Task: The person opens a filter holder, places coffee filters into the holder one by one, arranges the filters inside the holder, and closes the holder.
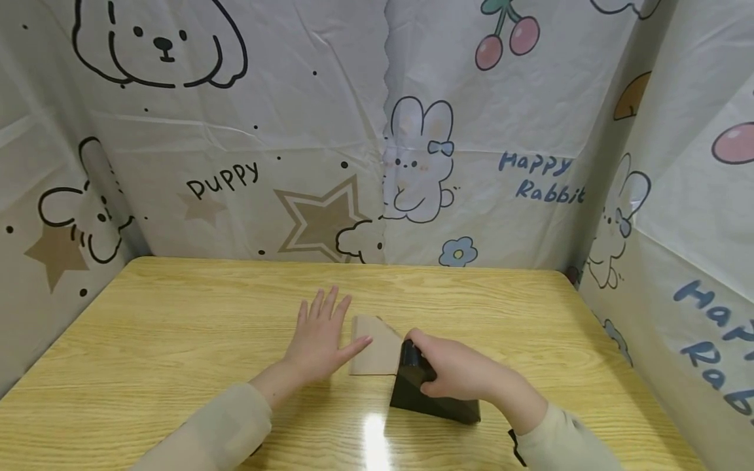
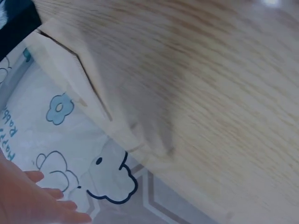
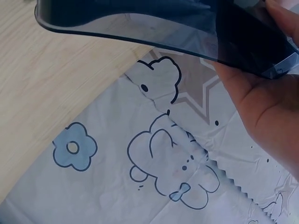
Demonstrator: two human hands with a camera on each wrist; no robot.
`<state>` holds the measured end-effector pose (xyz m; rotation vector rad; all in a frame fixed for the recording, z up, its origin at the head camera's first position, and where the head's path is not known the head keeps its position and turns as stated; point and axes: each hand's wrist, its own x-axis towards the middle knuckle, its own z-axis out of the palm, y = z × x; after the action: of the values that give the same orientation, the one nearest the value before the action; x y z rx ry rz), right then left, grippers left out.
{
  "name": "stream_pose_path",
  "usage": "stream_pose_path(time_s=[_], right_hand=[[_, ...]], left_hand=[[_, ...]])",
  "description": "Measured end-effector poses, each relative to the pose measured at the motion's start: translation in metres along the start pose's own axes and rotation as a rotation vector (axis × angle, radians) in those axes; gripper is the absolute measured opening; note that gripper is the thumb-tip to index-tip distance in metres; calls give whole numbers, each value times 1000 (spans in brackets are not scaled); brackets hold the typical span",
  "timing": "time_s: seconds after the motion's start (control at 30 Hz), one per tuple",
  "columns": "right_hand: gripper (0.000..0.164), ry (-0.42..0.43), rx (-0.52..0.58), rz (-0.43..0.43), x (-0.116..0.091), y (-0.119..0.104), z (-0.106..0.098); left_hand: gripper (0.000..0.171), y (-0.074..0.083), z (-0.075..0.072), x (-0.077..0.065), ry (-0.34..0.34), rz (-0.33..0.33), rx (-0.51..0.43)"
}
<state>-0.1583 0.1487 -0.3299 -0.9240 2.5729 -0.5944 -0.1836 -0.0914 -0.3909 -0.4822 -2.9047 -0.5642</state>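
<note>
My right hand (image 1: 456,366) grips a dark, see-through plastic piece (image 1: 432,397) from above, thumb on its near side. That piece is wedge-like in the head view, and its curved lower edge shows in the right wrist view; its exact kind cannot be told. Left of it is a tan piece of card (image 1: 372,353) with a slanted upper right edge. The left hand (image 1: 318,340) has its fingers spread just left of this card. Its thumb tip overlaps the card in the head view; whether they touch is unclear. In the left wrist view the card (image 2: 70,70) appears thin and edge-on.
A wood-grain table (image 1: 206,327) lies beneath both hands. Behind and at both sides hangs a white cloth (image 1: 330,131) printed with cartoon animals, stars and lettering. Light glares off the tabletop near the front middle.
</note>
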Motion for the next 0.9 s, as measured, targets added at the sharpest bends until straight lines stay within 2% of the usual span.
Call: stream_pose_path(time_s=[0.23, 0.33, 0.47, 0.6, 0.73, 0.9], right_hand=[[45, -11, 6, -1, 9, -6, 0], [45, -10, -1, 7, 13, -9, 1], [47, -8, -17, 27, 18, -13, 2], [47, -3, -27, 26, 22, -14, 4], [48, 5, -37, 16, 25, -12, 5], [51, 19, -39, 1, 27, -14, 5]], left_hand=[[76, 6, -3, 0, 46, 75, -89], [69, 8, -4, 0, 94, 110, -137], [58, 9, -5, 0, 190, 175, -212], [50, 8, -6, 0, 238, 229, -248], [46, 6, -5, -2, 221, 267, -280], [42, 3, -1, -4, 126, 320, -334]])
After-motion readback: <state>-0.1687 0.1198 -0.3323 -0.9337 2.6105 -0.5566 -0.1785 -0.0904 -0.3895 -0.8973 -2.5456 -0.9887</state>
